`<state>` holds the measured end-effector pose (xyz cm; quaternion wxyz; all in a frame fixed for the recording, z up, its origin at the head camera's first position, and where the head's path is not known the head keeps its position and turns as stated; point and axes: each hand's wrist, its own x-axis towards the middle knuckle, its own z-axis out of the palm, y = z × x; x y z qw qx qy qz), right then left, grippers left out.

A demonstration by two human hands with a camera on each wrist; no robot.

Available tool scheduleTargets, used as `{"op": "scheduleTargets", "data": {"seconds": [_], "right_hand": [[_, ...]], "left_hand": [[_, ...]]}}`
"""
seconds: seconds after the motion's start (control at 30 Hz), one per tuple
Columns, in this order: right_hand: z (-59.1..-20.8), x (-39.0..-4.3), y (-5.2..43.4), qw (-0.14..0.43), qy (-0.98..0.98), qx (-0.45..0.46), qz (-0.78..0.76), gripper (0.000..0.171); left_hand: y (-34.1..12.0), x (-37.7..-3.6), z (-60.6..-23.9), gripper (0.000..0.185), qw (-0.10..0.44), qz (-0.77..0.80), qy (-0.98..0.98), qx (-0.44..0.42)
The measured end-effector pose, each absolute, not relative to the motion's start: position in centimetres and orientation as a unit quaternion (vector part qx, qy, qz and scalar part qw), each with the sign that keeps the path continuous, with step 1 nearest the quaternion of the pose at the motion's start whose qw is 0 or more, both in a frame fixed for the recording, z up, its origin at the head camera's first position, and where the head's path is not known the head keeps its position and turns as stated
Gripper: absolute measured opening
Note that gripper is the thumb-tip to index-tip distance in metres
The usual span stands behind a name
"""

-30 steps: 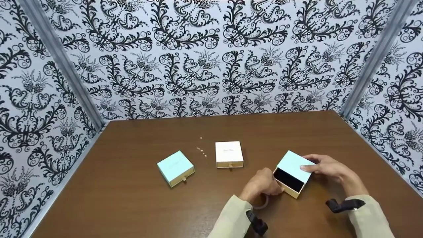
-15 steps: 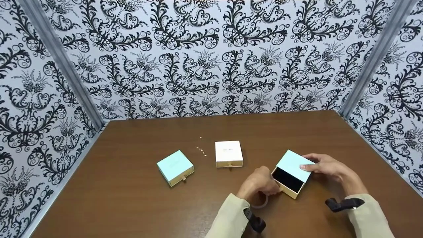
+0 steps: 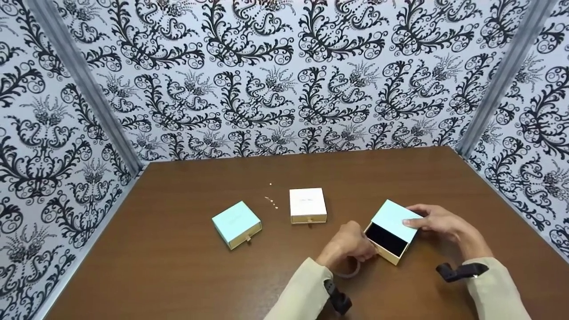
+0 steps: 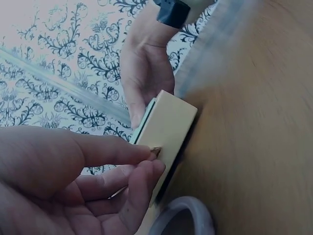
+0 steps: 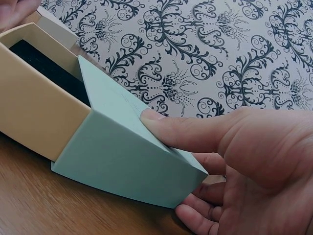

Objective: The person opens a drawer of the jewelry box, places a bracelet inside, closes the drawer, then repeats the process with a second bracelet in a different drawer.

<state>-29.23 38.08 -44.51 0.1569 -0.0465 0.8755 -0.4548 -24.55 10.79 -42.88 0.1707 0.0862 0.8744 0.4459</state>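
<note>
A mint-green drawer box [image 3: 393,218] sits at the right of the table, its cream drawer [image 5: 41,98] pulled partly out. Black lining [image 3: 386,240] shows inside the drawer. My left hand [image 3: 349,243] pinches the small tab [image 4: 156,151] on the drawer front between thumb and fingertip, as the left wrist view shows. With the thumb on top and the other fingers at the far end, my right hand [image 3: 444,224] holds the green sleeve [image 5: 129,156]. A pale ring-shaped thing [image 4: 195,210] lies beside my left hand, partly hidden in the head view.
A white drawer box [image 3: 307,203] stands near the middle of the brown table [image 3: 186,271]. Left of it is another mint-green box [image 3: 237,223], its drawer shut. Small pale bits [image 3: 272,202] lie between these two. Patterned walls [image 3: 266,89] enclose the back and sides.
The drawer has slid slightly farther out of the green sleeve, with my left hand shifting a little left. My right hand keeps its hold on the sleeve.
</note>
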Motion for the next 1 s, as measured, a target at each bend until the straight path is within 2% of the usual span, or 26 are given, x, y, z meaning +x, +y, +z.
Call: {"op": "scheduleTargets", "data": {"seconds": [0.33,0.77,1.0], "right_hand": [[-44.7,-29.0,38.4,0.154,0.879,-0.048,-0.448,0.070],[-44.6,-29.1,38.3,0.159,0.866,-0.034,-0.472,0.073],[-44.7,-29.3,38.4,0.154,0.877,-0.042,-0.453,0.072]], "left_hand": [[10.3,-23.7,-43.5,0.029,0.154,0.466,0.867,0.084],[10.0,-23.7,-44.0,0.028,0.137,0.454,0.876,0.088],[10.1,-23.3,-43.8,0.036,0.120,0.430,0.890,0.095]]}}
